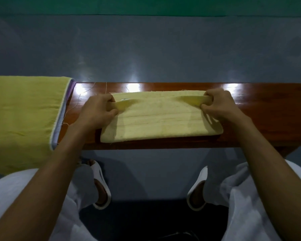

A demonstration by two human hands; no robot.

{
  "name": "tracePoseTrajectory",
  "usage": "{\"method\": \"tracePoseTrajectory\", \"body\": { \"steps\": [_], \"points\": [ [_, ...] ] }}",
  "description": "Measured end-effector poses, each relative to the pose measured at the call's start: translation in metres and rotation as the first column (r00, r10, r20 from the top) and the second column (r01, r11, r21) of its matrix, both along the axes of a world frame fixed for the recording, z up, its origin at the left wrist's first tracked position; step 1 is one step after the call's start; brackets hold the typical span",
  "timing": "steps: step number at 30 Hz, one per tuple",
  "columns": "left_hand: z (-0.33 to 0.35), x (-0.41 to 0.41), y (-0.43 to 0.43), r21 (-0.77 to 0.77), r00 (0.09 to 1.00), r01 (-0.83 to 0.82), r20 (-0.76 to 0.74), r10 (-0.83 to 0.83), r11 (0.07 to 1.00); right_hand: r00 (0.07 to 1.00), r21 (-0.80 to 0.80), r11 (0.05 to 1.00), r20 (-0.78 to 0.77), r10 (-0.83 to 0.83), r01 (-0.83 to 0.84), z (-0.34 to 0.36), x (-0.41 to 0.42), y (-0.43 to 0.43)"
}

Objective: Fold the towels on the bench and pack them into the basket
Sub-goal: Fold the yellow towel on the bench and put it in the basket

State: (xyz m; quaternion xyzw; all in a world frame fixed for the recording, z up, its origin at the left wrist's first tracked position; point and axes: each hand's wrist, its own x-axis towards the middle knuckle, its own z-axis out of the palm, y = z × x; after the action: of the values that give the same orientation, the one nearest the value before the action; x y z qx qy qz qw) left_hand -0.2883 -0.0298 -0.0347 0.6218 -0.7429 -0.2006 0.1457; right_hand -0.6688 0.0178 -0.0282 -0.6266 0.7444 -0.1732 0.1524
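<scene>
Towel point(161, 117), pale yellow, folded on bench point(268, 108): our left hand point(97, 110) and right hand point(219, 105) pinch its ends, fingers point(210, 94) curled; we should keep edges level while folding

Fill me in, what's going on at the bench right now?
A person sits at the wooden bench and is partway through folding a pale yellow towel. It lies flat on the bench, already folded into a rectangle. The left hand pinches its left end and the right hand pinches its right end, near the far edge. A larger yellow-green cloth is draped over the bench to the left, apart from the towel. The basket is not in view.
</scene>
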Motion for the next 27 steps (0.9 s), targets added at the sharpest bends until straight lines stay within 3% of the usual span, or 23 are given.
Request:
{"method": "tracePoseTrajectory", "body": {
  "steps": [13,20,27],
  "points": [
    [0.002,0.005,0.000,-0.035,0.973,-0.071,-0.221,0.061,0.997,0.975,-0.026,0.997,0.212,-0.060,0.067,0.005,-0.012,0.004],
    [-0.006,-0.001,-0.020,0.013,0.856,-0.261,-0.459,0.238,0.965,0.846,-0.094,0.955,0.494,-0.202,0.283,0.000,-0.007,-0.019],
    [-0.021,0.000,-0.023,-0.059,0.908,-0.301,-0.324,0.267,0.952,0.884,-0.075,0.932,0.352,-0.309,0.355,-0.012,-0.002,-0.024]
  ]
}}
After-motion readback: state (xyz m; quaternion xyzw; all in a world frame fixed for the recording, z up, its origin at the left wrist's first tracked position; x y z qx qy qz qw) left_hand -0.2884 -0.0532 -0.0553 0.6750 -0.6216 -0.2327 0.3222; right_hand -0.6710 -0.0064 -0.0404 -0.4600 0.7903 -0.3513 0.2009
